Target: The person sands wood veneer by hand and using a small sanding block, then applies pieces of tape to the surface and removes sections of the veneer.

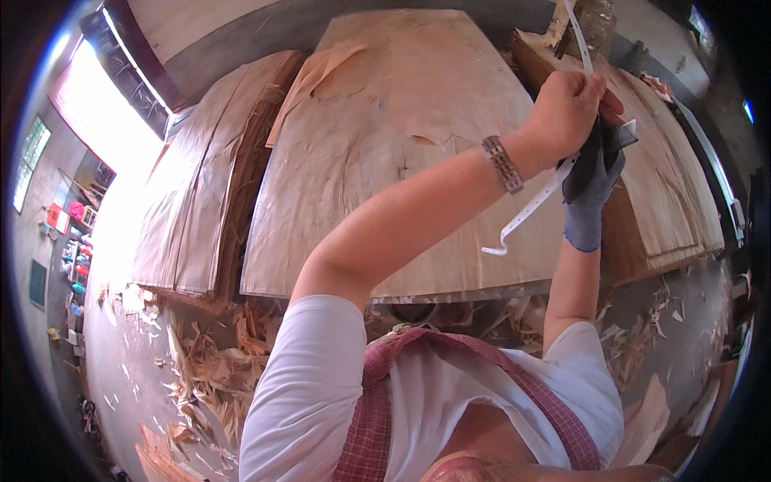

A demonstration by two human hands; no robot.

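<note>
My left hand [569, 108], bare with a metal-banded watch [502, 164] on the wrist, is closed with its fingertips pinched on a white perforated tape strip [533, 208]. One stretch of the tape rises above the hand to the top edge of the view. Another emerges beside the right hand, its curled free end hanging over a large wood veneer sheet [385, 181]. Directly below the left hand, my right hand [593, 175] wears a grey glove with dark areas. It grips a small dark tool [623, 135] with a pale flat end; its kind is partly hidden.
Stacks of veneer sheets stand to the left [193, 175] and right [656, 175] of the middle one. A torn veneer piece [325, 72] lies at the middle sheet's far left. Veneer scraps [223, 373] litter the floor. A bright doorway [111, 102] opens at the left.
</note>
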